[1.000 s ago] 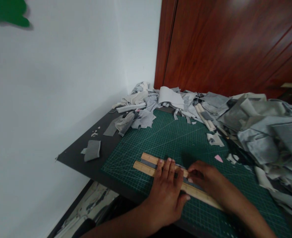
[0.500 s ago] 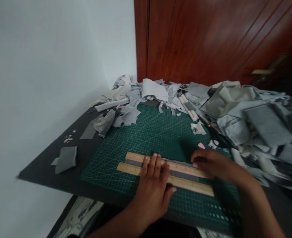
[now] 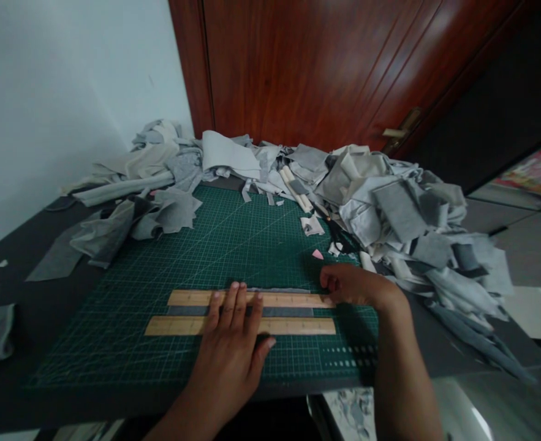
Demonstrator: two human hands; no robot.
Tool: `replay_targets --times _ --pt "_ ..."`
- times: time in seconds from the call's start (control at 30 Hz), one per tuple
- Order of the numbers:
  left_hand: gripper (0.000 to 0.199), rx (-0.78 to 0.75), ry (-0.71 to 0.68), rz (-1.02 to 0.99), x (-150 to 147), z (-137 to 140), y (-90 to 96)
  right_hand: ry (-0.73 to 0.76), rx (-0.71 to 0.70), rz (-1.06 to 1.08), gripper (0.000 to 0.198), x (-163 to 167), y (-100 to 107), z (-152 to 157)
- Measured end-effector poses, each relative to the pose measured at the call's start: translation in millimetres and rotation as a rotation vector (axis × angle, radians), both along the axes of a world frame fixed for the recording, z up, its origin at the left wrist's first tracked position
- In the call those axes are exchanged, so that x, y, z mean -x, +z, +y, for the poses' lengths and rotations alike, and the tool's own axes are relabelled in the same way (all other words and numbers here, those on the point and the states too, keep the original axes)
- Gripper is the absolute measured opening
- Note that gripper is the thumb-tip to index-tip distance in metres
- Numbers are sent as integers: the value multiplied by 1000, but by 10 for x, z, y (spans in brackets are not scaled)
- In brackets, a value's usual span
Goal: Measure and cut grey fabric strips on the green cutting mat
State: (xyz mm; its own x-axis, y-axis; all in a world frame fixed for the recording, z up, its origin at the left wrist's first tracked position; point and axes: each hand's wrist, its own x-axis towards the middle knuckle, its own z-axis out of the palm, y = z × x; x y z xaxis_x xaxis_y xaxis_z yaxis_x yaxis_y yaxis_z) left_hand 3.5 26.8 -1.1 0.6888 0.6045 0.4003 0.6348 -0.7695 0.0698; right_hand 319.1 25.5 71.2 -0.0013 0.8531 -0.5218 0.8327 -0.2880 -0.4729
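Landmark: green gridded cutting mat (image 3: 252, 245), flat on dark grey tabletop (image 3: 17, 248). Qty 2 straight, flat, pale-wood rulers on near half of mat, approx. parallel: far ruler (image 3: 288, 299) and near ruler (image 3: 307, 326). Long axes run L–R along mat's near edge; near ruler's L end extends further twd. mat's L side, R ends approx. level.

Qty 1 flat grey fabric strip (image 3: 288, 312) visible in gap betw. rulers, same long axis. Thin grey edge also shows beyond far ruler; cannot tell if same pc.

L hand (image 3: 228, 352): palm down, fingers slightly spread, laid across both rulers on near half of mat. R hand (image 3: 355, 286): fingers curled, at far ruler's R end, over mat's R side; cannot tell if pinching.

Surroundings: 1 small pink scrap (image 3: 317, 253) twd. mat's R side; 1 pr. black scissors (image 3: 342, 237) by mat's R edge; grey/off-white fabric scraps (image 3: 399, 211) heaped along mat's far and R edges, overlapping, count n/a.
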Motion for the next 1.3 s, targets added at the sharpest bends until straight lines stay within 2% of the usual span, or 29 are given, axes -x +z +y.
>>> replay_targets --times 0.13,0.5,0.67,0.87,1.1,1.3 --pt "61 -20 1 10 -3 -1 22 36 22 -2 16 28 27 10" --pt "62 18 17 -11 -3 -12 -4 47 53 -24 14 39 24 11" --pt "66 91 30 38 30 -100 59 97 44 4 10 -12 -82 -29" --pt "70 197 48 63 64 -164 89 123 37 37 17 -58 -193 -35" --pt "71 236 33 46 79 -173 97 130 39 -3 20 -59 -224 -24" --pt "72 257 35 45 84 -176 97 123 -11 -21 18 -92 -298 -51"
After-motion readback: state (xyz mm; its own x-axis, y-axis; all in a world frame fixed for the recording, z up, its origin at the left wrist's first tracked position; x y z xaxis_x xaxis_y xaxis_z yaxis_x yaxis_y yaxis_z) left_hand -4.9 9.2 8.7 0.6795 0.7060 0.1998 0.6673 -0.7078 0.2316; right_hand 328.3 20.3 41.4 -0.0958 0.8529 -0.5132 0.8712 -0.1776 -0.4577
